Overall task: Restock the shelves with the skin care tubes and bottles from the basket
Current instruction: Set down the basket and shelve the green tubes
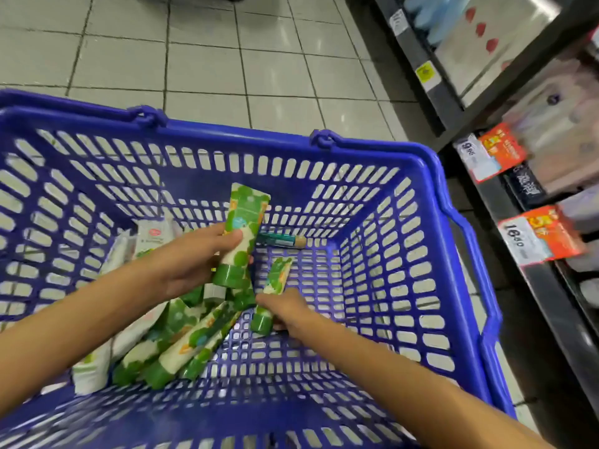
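Both hands are inside a blue plastic basket (pixel 382 163). My left hand (pixel 197 257) grips a green-and-cream tube (pixel 241 228), cap down, lifted above the pile. My right hand (pixel 288 311) holds a smaller green tube (pixel 274 283) near its cap, its far end tilted up. Several more green-and-cream tubes (pixel 191 345) lie heaped at the basket's left bottom, with white tubes (pixel 150 236) behind them. A slim teal stick (pixel 282 240) lies on the basket floor beyond the held tube.
Dark shelves (pixel 525 273) run along the right side, with red-and-white price tags (pixel 534 236) on their edges and blurred packaged goods above. White floor tiles (pixel 201 59) lie beyond the basket. The basket's right half holds nothing but bare mesh.
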Motion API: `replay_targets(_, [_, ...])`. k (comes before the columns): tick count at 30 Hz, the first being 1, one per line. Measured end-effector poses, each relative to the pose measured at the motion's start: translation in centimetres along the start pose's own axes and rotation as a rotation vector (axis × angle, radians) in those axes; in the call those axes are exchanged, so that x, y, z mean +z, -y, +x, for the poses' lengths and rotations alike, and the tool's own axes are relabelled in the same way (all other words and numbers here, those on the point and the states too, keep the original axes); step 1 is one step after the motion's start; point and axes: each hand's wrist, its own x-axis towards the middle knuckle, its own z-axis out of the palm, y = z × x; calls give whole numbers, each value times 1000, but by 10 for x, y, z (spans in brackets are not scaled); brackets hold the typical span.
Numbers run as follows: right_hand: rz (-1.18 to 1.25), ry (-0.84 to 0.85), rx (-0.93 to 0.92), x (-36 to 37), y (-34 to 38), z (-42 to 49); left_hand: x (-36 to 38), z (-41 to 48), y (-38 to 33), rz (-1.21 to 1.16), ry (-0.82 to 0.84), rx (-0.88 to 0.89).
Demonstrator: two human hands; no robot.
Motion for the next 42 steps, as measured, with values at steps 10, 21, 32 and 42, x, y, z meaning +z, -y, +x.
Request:
replay_targets(10, [505,-83,-540,-112,11,-123,111,-26,-42,158,343,265])
replay_targets(21, [846,-604,-967,-300,-114,-290,373,-57,-65,393,894,745])
replay_targets(32, [969,-1149,-927,-404,-216,-354,508,-88,5,446,903,769])
replay_targets(42, [513,-1495,-358,-483,-278,-344,516,-78,-19,508,905,769])
